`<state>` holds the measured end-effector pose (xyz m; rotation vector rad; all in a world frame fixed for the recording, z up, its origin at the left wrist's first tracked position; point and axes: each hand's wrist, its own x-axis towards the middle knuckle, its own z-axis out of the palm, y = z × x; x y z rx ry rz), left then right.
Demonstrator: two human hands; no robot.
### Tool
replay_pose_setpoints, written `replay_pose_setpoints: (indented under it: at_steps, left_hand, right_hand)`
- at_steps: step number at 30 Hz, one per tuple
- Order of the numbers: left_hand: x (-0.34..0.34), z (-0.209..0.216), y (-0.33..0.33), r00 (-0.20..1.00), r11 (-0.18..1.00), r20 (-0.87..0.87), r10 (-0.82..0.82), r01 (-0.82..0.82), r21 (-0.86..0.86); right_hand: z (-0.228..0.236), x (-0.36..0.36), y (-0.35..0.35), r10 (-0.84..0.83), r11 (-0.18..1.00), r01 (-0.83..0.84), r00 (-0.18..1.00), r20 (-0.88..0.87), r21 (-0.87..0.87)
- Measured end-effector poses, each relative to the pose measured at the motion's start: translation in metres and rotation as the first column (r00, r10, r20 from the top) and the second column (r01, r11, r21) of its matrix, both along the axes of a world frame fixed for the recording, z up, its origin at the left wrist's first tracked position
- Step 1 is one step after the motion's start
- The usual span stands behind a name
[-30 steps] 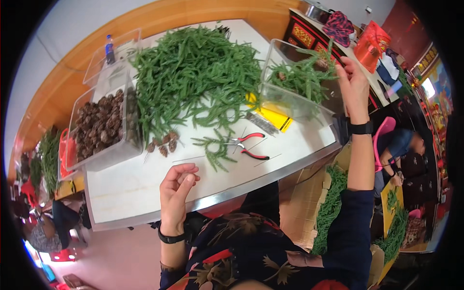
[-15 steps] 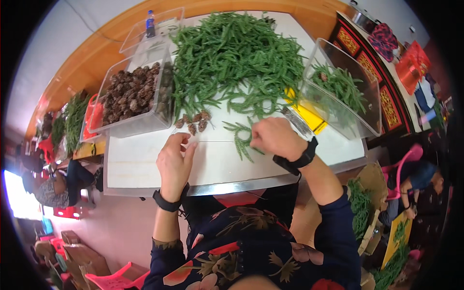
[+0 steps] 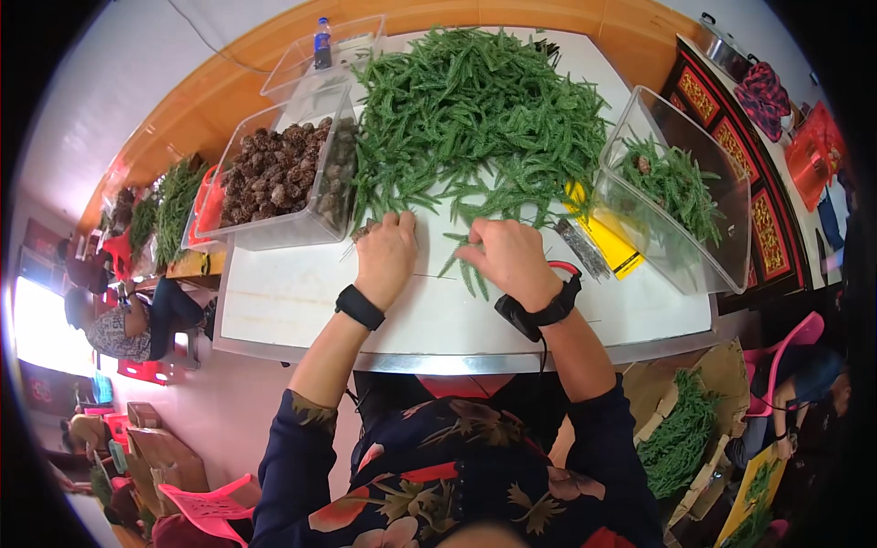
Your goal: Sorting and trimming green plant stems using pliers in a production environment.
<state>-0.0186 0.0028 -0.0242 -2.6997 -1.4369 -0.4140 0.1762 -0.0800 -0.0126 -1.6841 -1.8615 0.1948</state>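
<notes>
My left hand [image 3: 385, 261] reaches to the small group of pine cones [image 3: 362, 232] on the white table. Its fingers curl down on them, closed on a cone, and it covers most of the group. To its right, my right hand [image 3: 513, 263] pinches a green artificial pine sprig [image 3: 475, 279], whose needled tips stick out to the left and below the fingers. A thin wire [image 3: 434, 276] lies on the table between the hands. Beyond them spreads a big heap of green pine sprigs [image 3: 480, 119].
At left stands a clear bin [image 3: 274, 233] full of pine cones; at right, a clear bin [image 3: 676, 260] with sprigs. Beside the right one lie a yellow packet [image 3: 614, 247] and a bundle of thin wires [image 3: 583, 250]. A bottle [image 3: 322, 44] stands at the back. Other people sit around.
My left hand has moved forward and right, from open beside the wire onto the pine cones. My right hand stays at the sprig. The whole view has shifted slightly.
</notes>
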Motion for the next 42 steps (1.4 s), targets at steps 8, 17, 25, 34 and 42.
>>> replay_pose_setpoints:
  at_steps: [8,17,25,34,42]
  left_hand:
    - [-0.023,0.024,0.004,0.969,0.961,0.235,0.080,-0.013,-0.275]
    - [-0.029,0.037,-0.011,0.564,0.614,0.714,0.416,0.404,-0.678]
    - [-0.009,0.041,-0.034,0.346,0.562,0.743,0.573,0.494,-0.663]
    - [0.028,0.045,-0.062,0.304,0.700,0.822,0.481,0.432,-0.569]
    - [0.027,0.030,-0.063,0.368,0.756,0.831,0.417,0.368,-0.542]
  right_hand:
    - [-0.012,0.018,0.006,-0.098,0.951,0.170,0.958,-0.269,0.258]
    - [-0.023,0.002,0.012,0.144,0.935,0.054,0.846,-0.513,0.351]
    - [-0.021,0.001,0.010,0.109,0.994,-0.074,0.659,-0.744,0.080]
    - [-0.021,-0.011,0.004,0.133,0.944,-0.329,0.314,-0.940,0.023]
    - [-0.016,-0.009,0.007,0.011,0.876,-0.480,0.102,-0.995,-0.039]
